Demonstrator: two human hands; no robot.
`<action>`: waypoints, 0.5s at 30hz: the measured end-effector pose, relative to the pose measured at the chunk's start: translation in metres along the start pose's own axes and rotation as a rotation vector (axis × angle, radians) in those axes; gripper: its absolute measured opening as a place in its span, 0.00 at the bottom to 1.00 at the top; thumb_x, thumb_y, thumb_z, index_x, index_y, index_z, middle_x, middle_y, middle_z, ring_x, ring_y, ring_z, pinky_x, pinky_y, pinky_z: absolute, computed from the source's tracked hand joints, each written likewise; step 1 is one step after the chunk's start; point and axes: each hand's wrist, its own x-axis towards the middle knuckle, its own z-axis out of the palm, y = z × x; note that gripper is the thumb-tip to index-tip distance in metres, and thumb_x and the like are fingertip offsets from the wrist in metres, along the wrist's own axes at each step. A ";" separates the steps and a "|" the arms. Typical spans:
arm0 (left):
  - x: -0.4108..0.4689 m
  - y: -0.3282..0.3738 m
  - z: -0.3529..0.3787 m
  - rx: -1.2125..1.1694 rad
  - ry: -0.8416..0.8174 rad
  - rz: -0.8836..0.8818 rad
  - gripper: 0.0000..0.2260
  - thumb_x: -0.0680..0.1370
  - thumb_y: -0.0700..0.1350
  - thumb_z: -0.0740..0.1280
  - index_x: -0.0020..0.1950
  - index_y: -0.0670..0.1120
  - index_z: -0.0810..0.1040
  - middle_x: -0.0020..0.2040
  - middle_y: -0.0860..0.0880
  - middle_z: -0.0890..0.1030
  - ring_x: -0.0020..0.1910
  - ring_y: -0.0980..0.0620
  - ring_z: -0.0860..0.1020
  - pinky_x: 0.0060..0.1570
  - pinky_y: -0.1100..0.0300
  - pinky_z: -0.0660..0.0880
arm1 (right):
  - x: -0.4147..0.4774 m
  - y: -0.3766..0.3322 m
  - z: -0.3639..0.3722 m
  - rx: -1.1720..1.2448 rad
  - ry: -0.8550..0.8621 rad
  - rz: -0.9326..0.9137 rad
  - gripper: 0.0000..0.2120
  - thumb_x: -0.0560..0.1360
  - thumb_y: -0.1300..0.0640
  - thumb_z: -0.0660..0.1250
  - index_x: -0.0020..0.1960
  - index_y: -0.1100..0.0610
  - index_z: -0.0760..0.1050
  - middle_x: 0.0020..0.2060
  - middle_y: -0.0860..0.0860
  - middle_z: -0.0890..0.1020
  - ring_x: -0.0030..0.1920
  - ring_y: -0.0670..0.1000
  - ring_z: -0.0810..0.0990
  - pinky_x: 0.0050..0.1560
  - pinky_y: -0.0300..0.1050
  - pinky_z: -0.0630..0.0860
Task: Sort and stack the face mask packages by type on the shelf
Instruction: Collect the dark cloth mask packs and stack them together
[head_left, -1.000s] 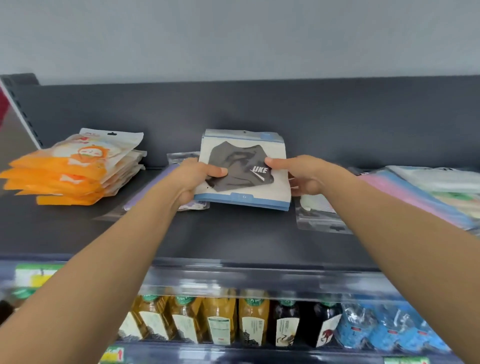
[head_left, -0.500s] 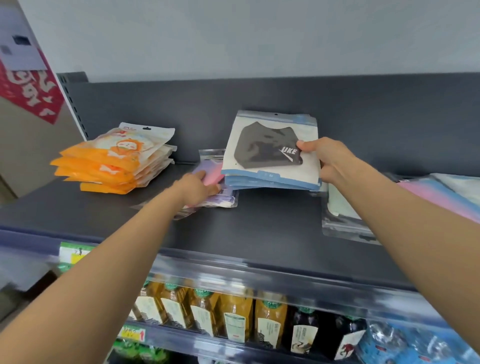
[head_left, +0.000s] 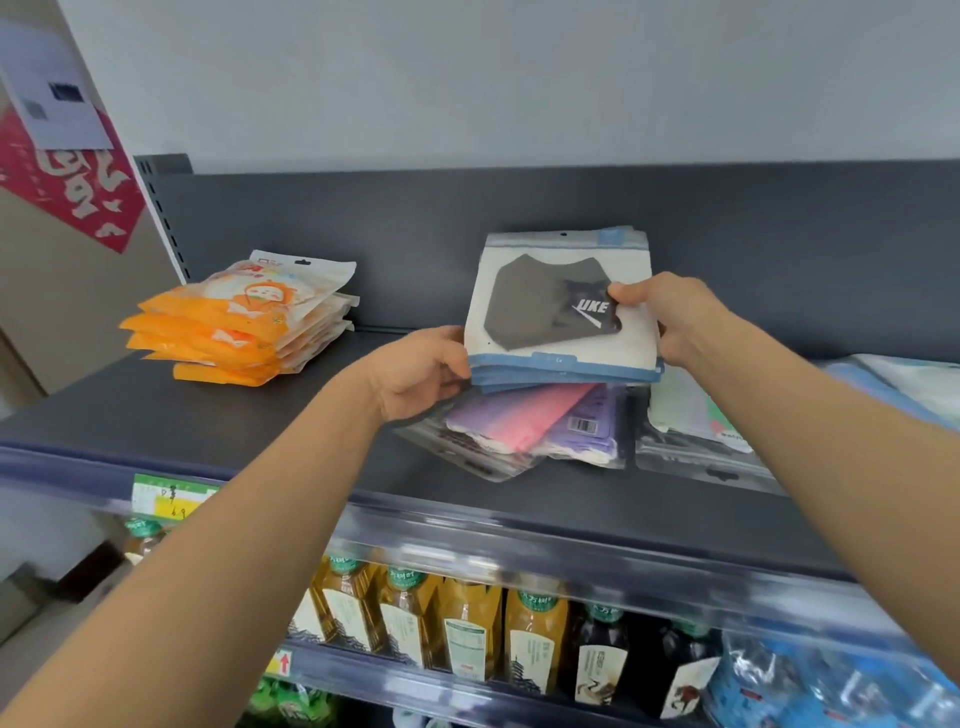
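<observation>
The right hand (head_left: 670, 317) pinches the right edge of a bundle of grey mask packs (head_left: 524, 296), thumb on top beside the printed logo, fingers underneath. The left hand (head_left: 421, 374) grips the bundle's lower-left corner, fingers curled under it. The bundle sits at the centre of the frame, tilted toward the camera, just above loose pink and purple packs (head_left: 524, 421) lying on the shelf (head_left: 208, 415). An orange stack (head_left: 234, 322) stands tidy at the left. The glossy sleeves will likely slide and fan out, so both grips should stay firm. It should go down flat on bare shelf, edges squared, not on the pink packs.
</observation>
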 end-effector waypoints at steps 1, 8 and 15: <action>-0.003 0.002 -0.002 -0.089 0.019 0.016 0.16 0.65 0.37 0.63 0.50 0.46 0.78 0.47 0.48 0.79 0.46 0.50 0.76 0.49 0.59 0.72 | -0.002 0.002 0.004 -0.002 -0.012 0.008 0.18 0.71 0.67 0.71 0.60 0.67 0.75 0.52 0.60 0.83 0.43 0.56 0.83 0.45 0.54 0.82; -0.010 0.005 -0.025 0.008 0.532 0.084 0.07 0.76 0.41 0.68 0.54 0.44 0.79 0.48 0.48 0.82 0.46 0.50 0.79 0.46 0.59 0.75 | -0.013 0.014 0.062 0.035 -0.127 0.068 0.08 0.73 0.69 0.68 0.52 0.63 0.76 0.40 0.57 0.82 0.34 0.53 0.80 0.29 0.46 0.81; -0.026 -0.003 -0.060 0.280 0.829 0.055 0.15 0.78 0.40 0.65 0.64 0.43 0.76 0.59 0.47 0.77 0.54 0.51 0.71 0.51 0.60 0.67 | -0.028 0.030 0.119 -0.064 -0.279 0.125 0.12 0.78 0.68 0.61 0.62 0.66 0.72 0.37 0.55 0.78 0.35 0.51 0.77 0.45 0.51 0.78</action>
